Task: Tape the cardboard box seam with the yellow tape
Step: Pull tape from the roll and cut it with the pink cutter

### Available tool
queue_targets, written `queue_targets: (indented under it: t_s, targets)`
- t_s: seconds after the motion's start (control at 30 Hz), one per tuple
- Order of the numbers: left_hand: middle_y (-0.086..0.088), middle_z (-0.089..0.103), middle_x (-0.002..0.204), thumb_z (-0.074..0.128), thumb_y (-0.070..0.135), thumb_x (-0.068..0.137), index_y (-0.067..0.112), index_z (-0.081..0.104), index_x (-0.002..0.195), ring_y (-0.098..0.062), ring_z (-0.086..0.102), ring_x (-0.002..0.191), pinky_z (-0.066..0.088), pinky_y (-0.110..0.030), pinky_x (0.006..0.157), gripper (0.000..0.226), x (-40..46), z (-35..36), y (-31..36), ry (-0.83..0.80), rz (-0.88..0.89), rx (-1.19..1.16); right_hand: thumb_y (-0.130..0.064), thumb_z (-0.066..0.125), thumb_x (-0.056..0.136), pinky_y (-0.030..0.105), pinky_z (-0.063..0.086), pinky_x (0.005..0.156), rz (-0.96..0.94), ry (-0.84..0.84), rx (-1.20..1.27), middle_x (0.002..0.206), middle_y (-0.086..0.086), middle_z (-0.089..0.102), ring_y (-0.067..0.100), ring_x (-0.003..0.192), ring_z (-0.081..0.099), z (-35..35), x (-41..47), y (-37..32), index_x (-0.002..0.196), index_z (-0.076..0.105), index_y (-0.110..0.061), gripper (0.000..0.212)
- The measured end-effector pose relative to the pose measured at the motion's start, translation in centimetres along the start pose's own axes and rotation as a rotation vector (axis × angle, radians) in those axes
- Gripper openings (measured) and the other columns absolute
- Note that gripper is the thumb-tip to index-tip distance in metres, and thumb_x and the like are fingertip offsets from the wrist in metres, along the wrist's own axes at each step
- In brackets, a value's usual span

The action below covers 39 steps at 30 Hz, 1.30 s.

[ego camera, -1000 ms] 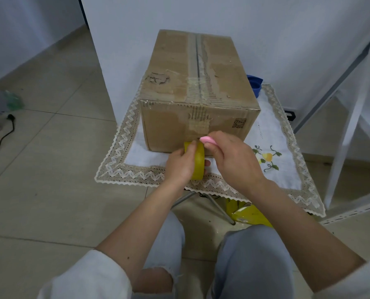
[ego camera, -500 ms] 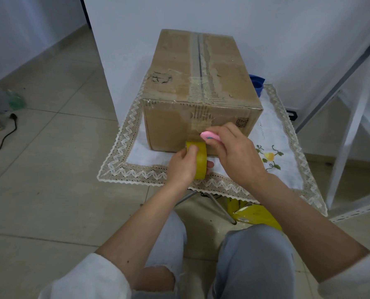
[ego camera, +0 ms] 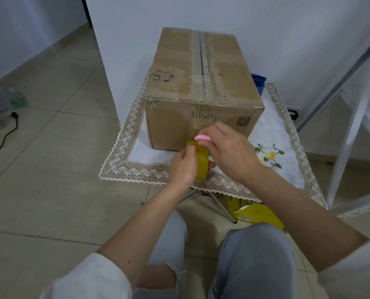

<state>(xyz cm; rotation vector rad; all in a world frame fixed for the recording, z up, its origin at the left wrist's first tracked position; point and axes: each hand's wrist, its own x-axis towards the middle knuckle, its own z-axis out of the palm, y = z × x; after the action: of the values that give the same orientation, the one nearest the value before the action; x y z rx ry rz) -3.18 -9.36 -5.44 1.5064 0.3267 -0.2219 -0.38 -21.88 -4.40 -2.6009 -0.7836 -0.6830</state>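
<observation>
A worn cardboard box (ego camera: pixel 201 87) stands on a small table covered by a lace-edged white cloth (ego camera: pixel 134 147). Its top seam (ego camera: pixel 201 61) runs front to back, with torn paper around it. Just in front of the box's near face, my left hand (ego camera: pixel 183 169) grips a roll of yellow tape (ego camera: pixel 202 161) held upright on its edge. My right hand (ego camera: pixel 229 152) is closed on a small pink object (ego camera: pixel 203 138) at the top of the roll, close to the box's lower front. What the pink object is cannot be told.
A blue object (ego camera: pixel 258 82) sits behind the box at the right. A yellow package (ego camera: pixel 257 213) lies on the floor under the table by my knees. A white metal frame (ego camera: pixel 347 126) stands at the right; a black cable (ego camera: pixel 5 137) lies at the left.
Both hands with the tape roll stay at the box's lower front; they have shifted slightly up and toward the box. The view has shifted a little.
</observation>
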Motion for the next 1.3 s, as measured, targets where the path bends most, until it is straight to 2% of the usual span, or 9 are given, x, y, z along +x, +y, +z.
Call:
queue_targets:
  t_s: [0.13, 0.3, 0.5, 0.63, 0.77, 0.83, 0.97, 1.1, 1.3]
  targets:
    - [0.007, 0.066, 0.045, 0.034, 0.028, 0.103, 0.01, 0.066, 0.088, -0.001, 0.063, 0.041, 0.048, -0.011, 0.044, 0.04, 0.0, -0.1, 0.0, 0.007, 0.008, 0.018, -0.035, 0.044, 0.094, 0.033, 0.051, 0.058, -0.026, -0.013, -0.044, 0.088, 0.009, 0.064, 0.027, 0.075, 0.063, 0.2, 0.3, -0.2, 0.096, 0.069, -0.006, 0.037]
    - [0.0, 0.069, 0.05, 0.034, 0.031, 0.104, 0.008, 0.067, 0.092, -0.015, 0.068, 0.053, 0.057, -0.025, 0.061, 0.042, 0.2, -0.1, -0.2, -0.005, -0.002, -0.003, -0.033, 0.043, 0.096, 0.032, 0.049, 0.058, -0.061, -0.006, -0.068, 0.086, 0.01, 0.063, 0.026, 0.073, 0.062, 0.2, 0.4, -0.3, 0.094, 0.068, -0.005, 0.038]
    - [0.008, 0.062, 0.039, 0.026, 0.028, 0.107, 0.014, 0.059, 0.078, 0.001, 0.059, 0.035, 0.049, -0.013, 0.043, 0.047, 0.3, -0.1, -0.2, 0.002, 0.013, 0.008, -0.031, 0.044, 0.095, 0.033, 0.049, 0.058, -0.096, -0.016, -0.087, 0.086, 0.011, 0.064, 0.027, 0.073, 0.063, 0.3, 0.7, -0.2, 0.095, 0.068, -0.004, 0.036]
    - [0.004, 0.065, 0.042, 0.026, 0.033, 0.107, 0.015, 0.06, 0.078, -0.008, 0.065, 0.044, 0.055, -0.024, 0.058, 0.048, 0.6, -0.2, -0.4, 0.013, 0.001, 0.004, -0.029, 0.045, 0.094, 0.031, 0.048, 0.056, -0.125, -0.016, -0.131, 0.085, 0.01, 0.063, 0.025, 0.072, 0.063, 0.4, 0.9, -0.2, 0.094, 0.068, -0.005, 0.033]
    - [0.006, 0.065, 0.043, 0.029, 0.039, 0.106, 0.021, 0.059, 0.075, -0.007, 0.067, 0.05, 0.054, -0.022, 0.061, 0.047, 0.6, -0.3, -0.5, 0.039, 0.006, 0.034, -0.022, 0.055, 0.094, 0.032, 0.048, 0.055, -0.14, -0.005, -0.175, 0.085, 0.01, 0.063, 0.025, 0.071, 0.063, 0.7, 0.9, -0.1, 0.093, 0.067, -0.005, 0.021]
    - [0.002, 0.068, 0.048, 0.031, 0.041, 0.105, 0.02, 0.061, 0.072, -0.019, 0.071, 0.064, 0.057, -0.03, 0.074, 0.05, 0.6, -0.2, -0.5, 0.027, 0.003, 0.042, -0.017, 0.065, 0.091, 0.033, 0.05, 0.056, -0.145, -0.003, -0.189, 0.085, 0.011, 0.063, 0.026, 0.07, 0.063, 0.8, 0.8, 0.0, 0.092, 0.067, -0.004, 0.013]
    - [0.001, 0.065, 0.067, 0.032, 0.04, 0.106, 0.021, 0.057, 0.071, -0.024, 0.062, 0.075, 0.051, -0.038, 0.08, 0.047, 0.5, 0.0, -0.1, 0.09, 0.028, 0.106, -0.016, 0.063, 0.091, 0.033, 0.049, 0.056, -0.171, 0.014, -0.215, 0.084, 0.01, 0.062, 0.025, 0.07, 0.062, 0.9, 0.9, 0.1, 0.09, 0.066, -0.005, 0.012]
    - [-0.013, 0.072, 0.085, 0.031, 0.052, 0.095, 0.013, 0.064, 0.079, -0.033, 0.068, 0.089, 0.054, -0.049, 0.093, 0.054, 0.6, 0.1, -0.2, 0.07, 0.035, 0.133, -0.006, 0.077, 0.081, 0.033, 0.049, 0.053, -0.188, 0.018, -0.24, 0.08, 0.01, 0.062, 0.025, 0.066, 0.061, 0.9, 0.9, 0.0, 0.086, 0.066, -0.005, 0.012]
    - [-0.021, 0.074, 0.089, 0.026, 0.062, 0.077, 0.011, 0.068, 0.085, -0.041, 0.071, 0.089, 0.054, -0.058, 0.089, 0.067, 1.8, 0.3, -1.4, 0.07, 0.061, 0.144, -0.006, 0.079, 0.079, 0.032, 0.047, 0.053, -0.208, 0.018, -0.252, 0.078, 0.009, 0.061, 0.025, 0.065, 0.061, 0.9, 1.1, 0.0, 0.084, 0.066, -0.006, 0.013]
